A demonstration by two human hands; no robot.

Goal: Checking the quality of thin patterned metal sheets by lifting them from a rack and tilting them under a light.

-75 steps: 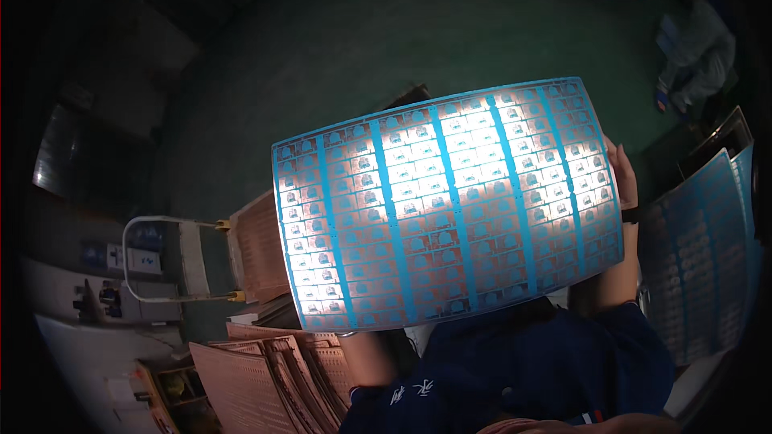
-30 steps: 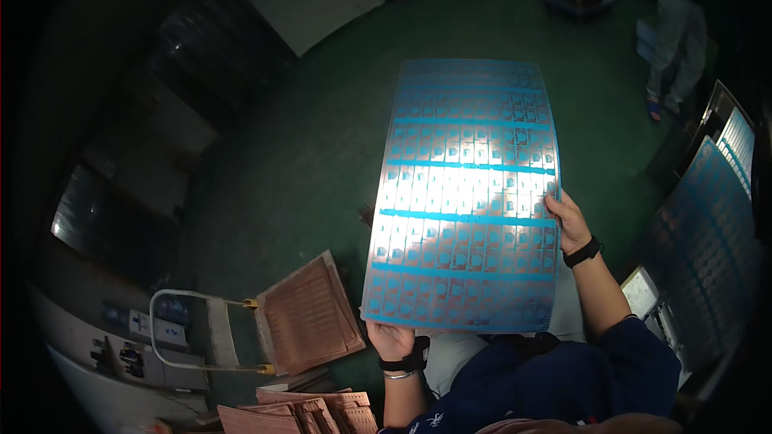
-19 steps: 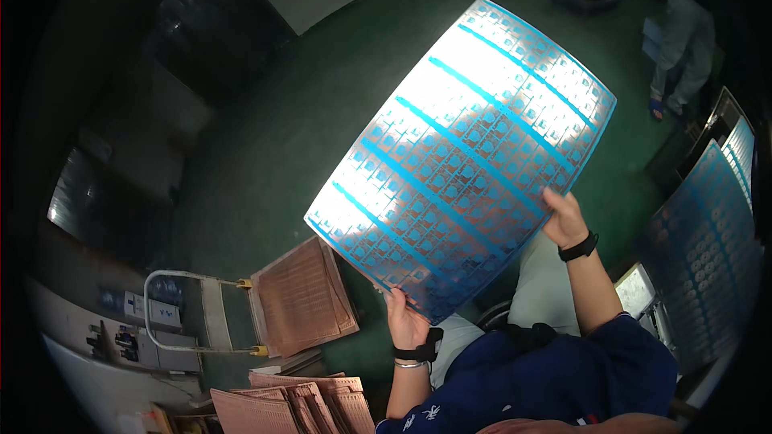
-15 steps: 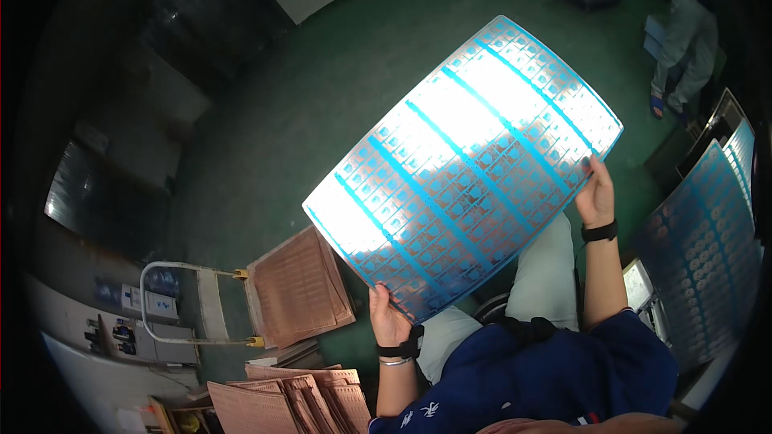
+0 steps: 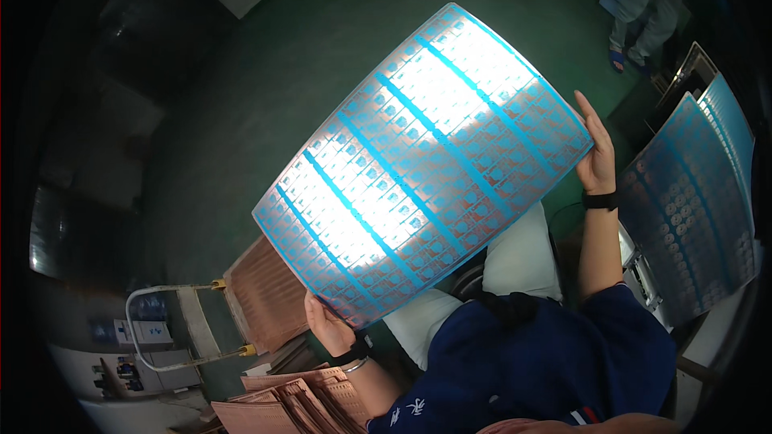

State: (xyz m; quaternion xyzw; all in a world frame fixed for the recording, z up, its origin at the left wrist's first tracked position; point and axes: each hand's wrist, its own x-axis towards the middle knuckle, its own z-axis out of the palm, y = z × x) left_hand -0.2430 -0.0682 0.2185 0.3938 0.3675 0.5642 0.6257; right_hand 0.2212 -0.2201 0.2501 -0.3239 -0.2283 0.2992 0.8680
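A large, thin metal sheet (image 5: pixel 450 177), copper-toned with a blue printed pattern and broad blue stripes, is held tilted before me. Bright light glares off it. My left hand (image 5: pixel 328 329) grips its lower left edge. At the right corner, the edge rests against my right hand (image 5: pixel 597 157), whose fingers stretch up past it. Parts of both hands are hidden by the sheet.
Similar blue-patterned sheets (image 5: pixel 691 217) lean at my right. A trolley (image 5: pixel 193 321) with a white handle carries copper-coloured sheets (image 5: pixel 269 297); more copper sheets (image 5: pixel 281 406) stand lower left. Another person (image 5: pixel 647 12) is at the far right.
The sheet has shifted left in view, along with my left hand. My right thumb no longer shows on the sheet's face, and the right fingers now extend beside its corner.
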